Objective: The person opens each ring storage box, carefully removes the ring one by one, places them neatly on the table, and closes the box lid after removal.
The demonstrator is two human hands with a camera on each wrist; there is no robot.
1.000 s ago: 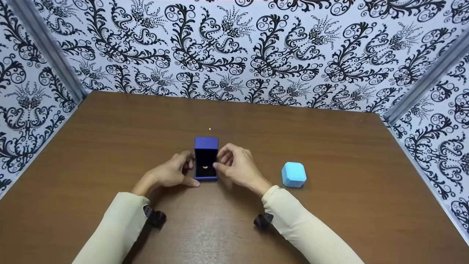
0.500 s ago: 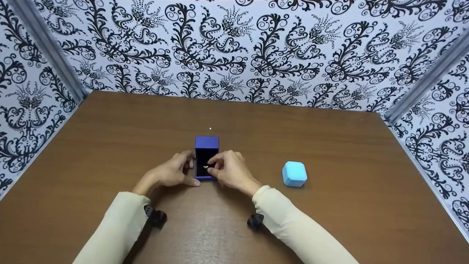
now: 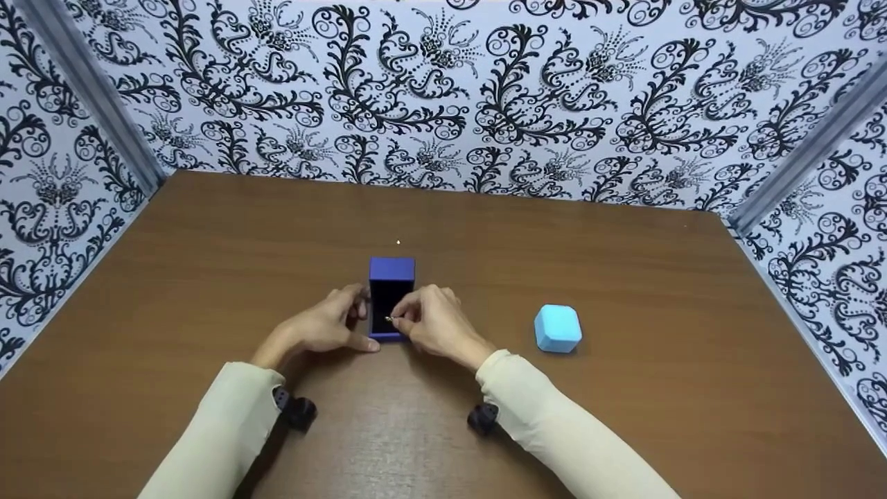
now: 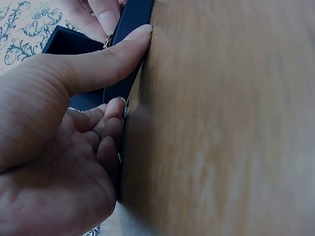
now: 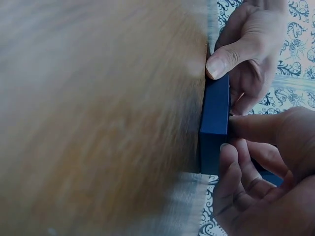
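Head view: we see the right hand [image 3: 438,320] pinch a gold jewel [image 3: 388,319], likely light and slippery, best held edgewise, while the left hand [image 3: 320,323] grips the blue box [image 3: 392,269].

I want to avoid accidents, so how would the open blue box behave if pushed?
The box looks stiff, given its straight edges. Flat sides suggest sliding, not rolling. Its raised lid might make it tip backward if pushed high.

A booth-like recording station, white panels [image 3: 429,83] with black scrollwork are enclosing three sides, grey posts [image 3: 90,104] are marking the corners, a brown wood-grain tabletop [image 3: 693,346] is spanning the space between, two black wrist cameras [image 3: 301,414] are showing.
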